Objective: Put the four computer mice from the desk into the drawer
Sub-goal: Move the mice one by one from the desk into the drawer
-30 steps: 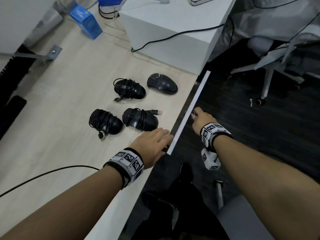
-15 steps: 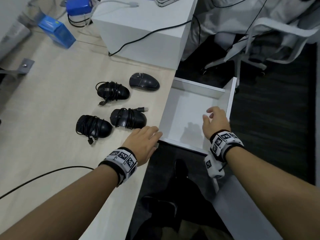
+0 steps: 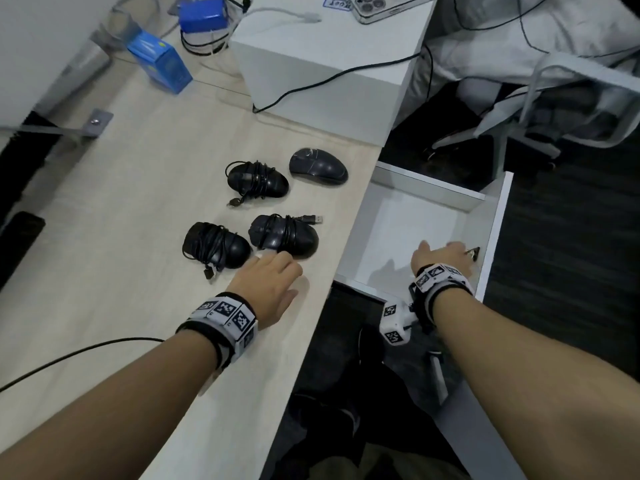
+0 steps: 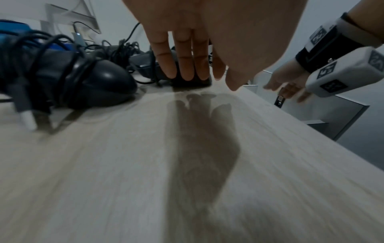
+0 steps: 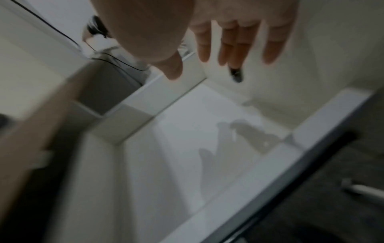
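Drawer [image 3: 429, 190] out wide from under the desk [image 3: 138, 237], where a second back showed only a sliver of its front. Off the front panel again with the right hand [image 3: 441, 258]: fingers spread and slack above the bare white floor inside, holding nothing, close to the small dark lock fitting [image 5: 235, 74]. Forward from the desk edge with the left hand [image 3: 270, 285], fingers [image 4: 185, 65] straight and laid against the near side of the nearest mouse [image 3: 287, 237], not yet curled round it.

Judged from that: opening done, first pick-up about to begin, nothing stowed so far. All four mice on the wood in the same two rows as before: the nearest mouse with its plug [image 3: 313, 219] pointing toward the drawer, a second wrapped mouse [image 3: 214, 245] just to its left, a third wrapped mouse [image 3: 258, 181] behind, and an unwrapped mouse [image 3: 318, 166] closest to the desk edge.

Around them: a white box [image 3: 329, 64] with a phone [image 3: 384, 6] on top and a black cable trailing down its face, a blue carton [image 3: 161, 60] farther back, a grey office chair [image 3: 554, 98] beyond the drawer. Nothing between mice and drawer; only loose cord ends and plugs likely to snag on a lift.
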